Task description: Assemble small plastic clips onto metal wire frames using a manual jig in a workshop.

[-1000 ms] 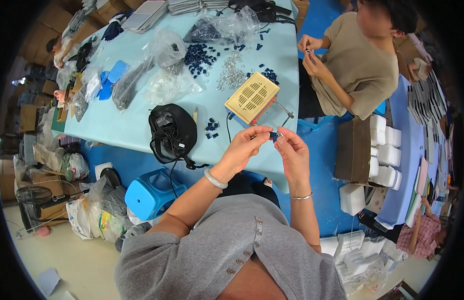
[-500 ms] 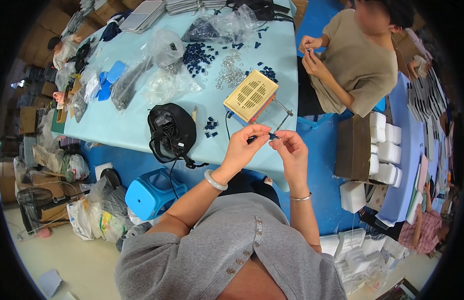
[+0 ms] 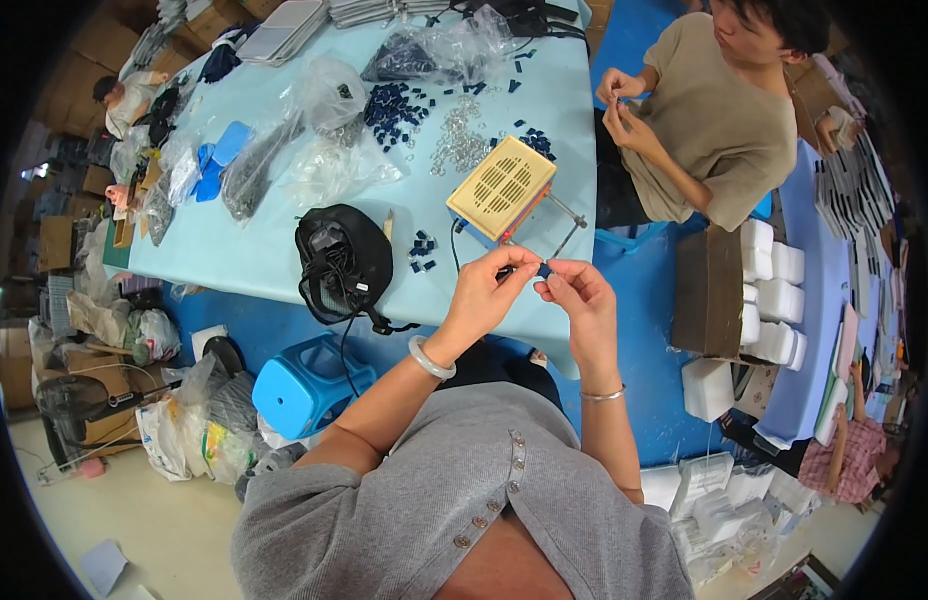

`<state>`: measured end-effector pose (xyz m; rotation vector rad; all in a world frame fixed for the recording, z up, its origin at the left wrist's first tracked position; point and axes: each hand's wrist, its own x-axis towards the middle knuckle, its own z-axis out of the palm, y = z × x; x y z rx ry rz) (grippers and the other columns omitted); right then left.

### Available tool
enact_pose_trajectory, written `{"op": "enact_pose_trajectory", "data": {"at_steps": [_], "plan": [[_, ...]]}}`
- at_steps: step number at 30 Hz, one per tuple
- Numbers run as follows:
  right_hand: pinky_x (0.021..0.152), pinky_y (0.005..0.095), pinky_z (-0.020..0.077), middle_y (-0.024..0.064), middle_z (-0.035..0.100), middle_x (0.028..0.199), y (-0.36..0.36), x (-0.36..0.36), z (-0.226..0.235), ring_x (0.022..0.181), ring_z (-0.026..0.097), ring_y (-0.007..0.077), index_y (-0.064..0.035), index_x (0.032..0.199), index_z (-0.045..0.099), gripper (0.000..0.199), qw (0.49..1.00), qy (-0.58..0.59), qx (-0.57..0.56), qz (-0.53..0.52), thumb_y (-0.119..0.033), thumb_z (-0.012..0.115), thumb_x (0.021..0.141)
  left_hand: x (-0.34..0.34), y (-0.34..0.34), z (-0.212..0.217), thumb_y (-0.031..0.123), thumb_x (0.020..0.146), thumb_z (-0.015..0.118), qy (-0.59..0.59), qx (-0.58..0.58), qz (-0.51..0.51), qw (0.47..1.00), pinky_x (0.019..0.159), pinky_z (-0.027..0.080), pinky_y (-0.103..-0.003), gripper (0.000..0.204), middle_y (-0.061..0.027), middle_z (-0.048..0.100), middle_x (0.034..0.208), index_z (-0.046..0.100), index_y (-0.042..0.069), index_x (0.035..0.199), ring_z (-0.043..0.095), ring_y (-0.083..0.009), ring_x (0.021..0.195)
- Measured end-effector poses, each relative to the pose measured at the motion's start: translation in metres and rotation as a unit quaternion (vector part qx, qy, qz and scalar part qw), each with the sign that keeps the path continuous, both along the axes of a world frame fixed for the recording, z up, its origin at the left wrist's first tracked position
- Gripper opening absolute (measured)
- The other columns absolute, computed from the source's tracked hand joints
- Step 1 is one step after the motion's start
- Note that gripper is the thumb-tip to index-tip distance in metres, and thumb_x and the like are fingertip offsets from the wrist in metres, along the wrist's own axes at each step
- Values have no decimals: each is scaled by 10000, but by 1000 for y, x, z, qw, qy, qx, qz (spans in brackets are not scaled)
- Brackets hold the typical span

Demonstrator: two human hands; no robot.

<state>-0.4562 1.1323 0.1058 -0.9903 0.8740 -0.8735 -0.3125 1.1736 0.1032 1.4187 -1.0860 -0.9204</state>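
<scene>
My left hand (image 3: pixel 486 292) and my right hand (image 3: pixel 584 305) meet over the table's near edge, fingertips pinched together. Between them is a small dark blue piece (image 3: pixel 545 270), perhaps fabric; its exact kind is too small to tell. Something dark also shows under the left fingers, mostly hidden. Just beyond my hands stands a box-shaped device (image 3: pixel 504 187) with a cream slotted cover and a metal rod frame at its right. Small dark blue pieces (image 3: pixel 392 112) lie in a heap farther off, beside a scatter of clear or silvery rings (image 3: pixel 458 140). A smaller group of blue pieces (image 3: pixel 422 250) lies left of the device.
A black bag (image 3: pixel 344 255) sits at the table's near edge, with plastic bags (image 3: pixel 334 165) behind it. Below left is a blue stool (image 3: pixel 299 385). A co-worker (image 3: pixel 724 120) sits at right, hands together, near a carton (image 3: pixel 709 295) of white foam blocks.
My fingers have shifted slightly around the small blue piece, and it sits a little more upright between them. The co-worker's hands have moved slightly.
</scene>
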Motion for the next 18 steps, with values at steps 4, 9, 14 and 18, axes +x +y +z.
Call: {"op": "enact_pose_trajectory", "data": {"at_steps": [4,9,14,18], "plan": [[691,226,492,62,621,834,-1,-1,-3,762,629,133,25,965,580,127,1000,4,20,4,-34,579,853,0,0,-4,70,844,596,19,-16,0,1000,643,461,-223,124,-49,646,809,622,-18,928,580,-85,720],[687,231,502,65,626,833,-2,-4,-3,761,635,139,18,935,579,99,999,6,33,15,-43,579,856,1,-1,0,68,846,589,11,-2,-6,1000,647,462,-221,127,-54,649,802,627,-22,928,580,-85,718],[679,226,502,58,628,826,-3,-6,-4,751,636,136,8,898,580,82,1000,5,26,16,-40,610,837,0,-1,1,68,846,589,-5,2,-8,1000,647,462,-218,140,-58,651,803,634,-18,947,580,-77,721],[673,217,493,50,624,819,-3,-7,-6,739,630,126,4,885,580,81,1000,16,20,12,-36,621,829,-2,-1,3,66,853,583,-9,9,-20,1000,655,465,-219,159,-51,656,817,634,-21,975,581,-77,727]]}}
